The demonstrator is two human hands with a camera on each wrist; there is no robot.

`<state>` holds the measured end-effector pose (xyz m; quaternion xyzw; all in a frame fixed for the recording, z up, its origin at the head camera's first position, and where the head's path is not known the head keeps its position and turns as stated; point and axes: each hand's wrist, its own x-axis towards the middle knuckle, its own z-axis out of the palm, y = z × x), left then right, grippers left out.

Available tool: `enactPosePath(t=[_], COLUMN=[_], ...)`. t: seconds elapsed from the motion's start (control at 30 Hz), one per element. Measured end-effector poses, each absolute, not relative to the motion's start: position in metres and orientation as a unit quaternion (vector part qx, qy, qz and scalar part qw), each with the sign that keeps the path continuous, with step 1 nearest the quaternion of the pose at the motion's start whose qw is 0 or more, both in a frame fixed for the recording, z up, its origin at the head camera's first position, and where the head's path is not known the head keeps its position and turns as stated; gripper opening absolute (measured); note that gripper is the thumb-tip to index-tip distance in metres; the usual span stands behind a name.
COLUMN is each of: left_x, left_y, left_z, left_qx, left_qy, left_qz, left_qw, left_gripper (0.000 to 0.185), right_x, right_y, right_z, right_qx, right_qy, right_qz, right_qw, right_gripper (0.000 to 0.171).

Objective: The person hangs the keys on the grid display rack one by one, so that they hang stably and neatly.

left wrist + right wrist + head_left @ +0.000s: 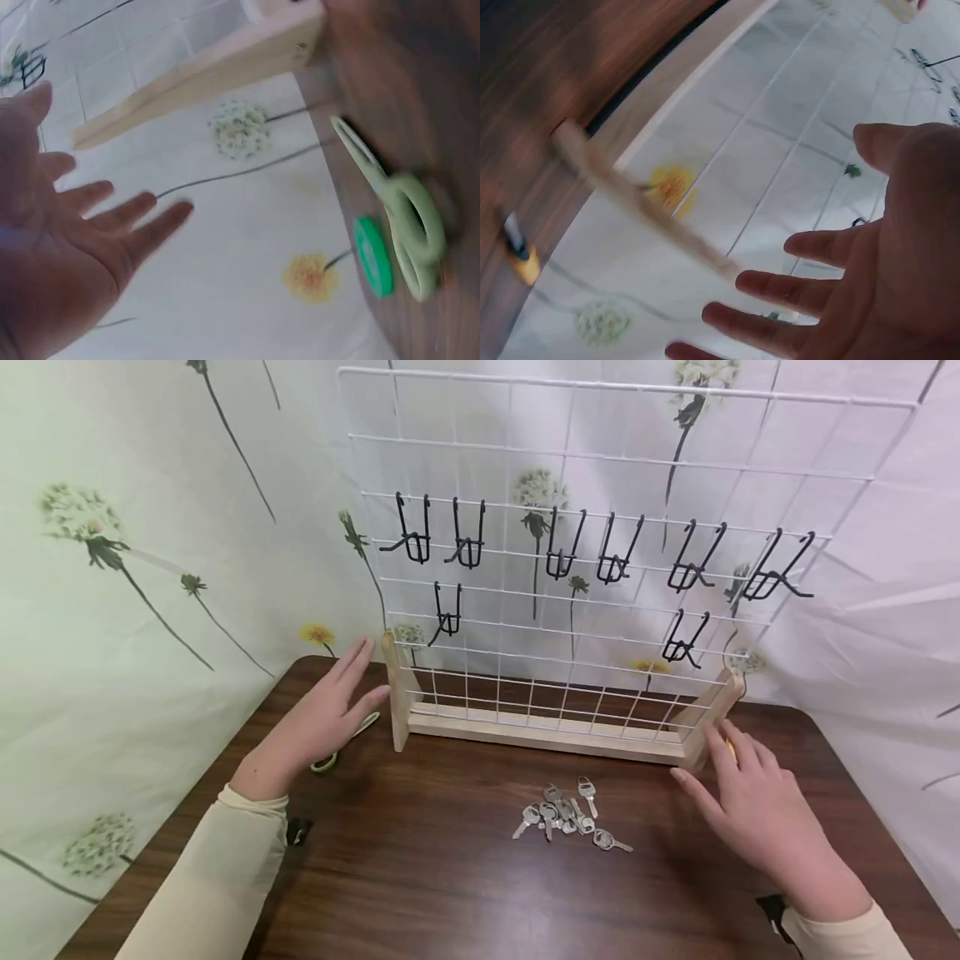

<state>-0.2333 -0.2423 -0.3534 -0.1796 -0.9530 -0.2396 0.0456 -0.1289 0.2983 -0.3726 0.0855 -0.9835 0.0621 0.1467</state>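
While both hands hover with fingers spread and holding nothing, the rack stands between them. The left hand (pixel 322 718) is flat and open just beside the rack's (pixel 547 731) left wooden foot (pixel 395 693), fingertips near it; whether they touch it I cannot tell. The right hand (pixel 750 802) is likewise open, its fingers reaching toward the right foot (pixel 712 714), close to it but seemingly apart. Each hand is thus nearest its own end of the rack, whose long axis runs left to right across the surface (pixel 450 893), square to the person. Both wrist views confirm straight, parted fingers with nothing in the palms, though they are blurred.

Upright in the wooden base is a white wire grid (pixel 600 468) carrying black hooks (pixel 558 547) in two rows. A heap of keys (pixel 566 818) lies on the surface in front of the rack's middle, nearer the right hand. Green scissors (pixel 345 743) lie under the left hand, with a green disc (pixel 373 255) beside their handles. Behind hangs a floral cloth (pixel 112 568).
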Motion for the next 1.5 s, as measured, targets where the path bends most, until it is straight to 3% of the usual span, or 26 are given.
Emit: enactPosePath(t=[0.13,0.3,0.53,0.83,1.1,1.5], left_x=[-0.249,-0.264,-0.271,-0.280,-0.276,-0.279], left_y=[-0.242,-0.239,-0.230,-0.218,-0.217,-0.216], left_z=[-0.352,-0.354,-0.355,-0.359,-0.361,-0.364], left_qx=[-0.182,-0.171,-0.161,-0.146,-0.108,-0.100], left_qy=[-0.927,-0.906,-0.896,-0.888,-0.885,-0.891], left_qz=[-0.321,-0.384,-0.409,-0.431,-0.444,-0.432], left_qw=[0.058,0.056,0.055,0.071,0.091,0.095], left_gripper=[0.077,0.069,0.064,0.058,0.057,0.057], right_x=[-0.135,-0.142,-0.163,-0.190,-0.199,-0.202], right_y=[0.284,0.269,0.252,0.234,0.224,0.217], right_z=[-0.365,-0.361,-0.377,-0.411,-0.424,-0.424], right_qx=[0.139,0.179,0.249,0.201,0.149,0.136], right_qy=[-0.975,-0.967,-0.944,-0.915,-0.925,-0.935], right_qz=[0.110,0.165,0.212,0.326,0.315,0.286], right_qw=[0.136,0.069,0.041,-0.124,-0.149,-0.157], right_gripper=[0.073,0.075,0.064,0.053,0.029,0.025])
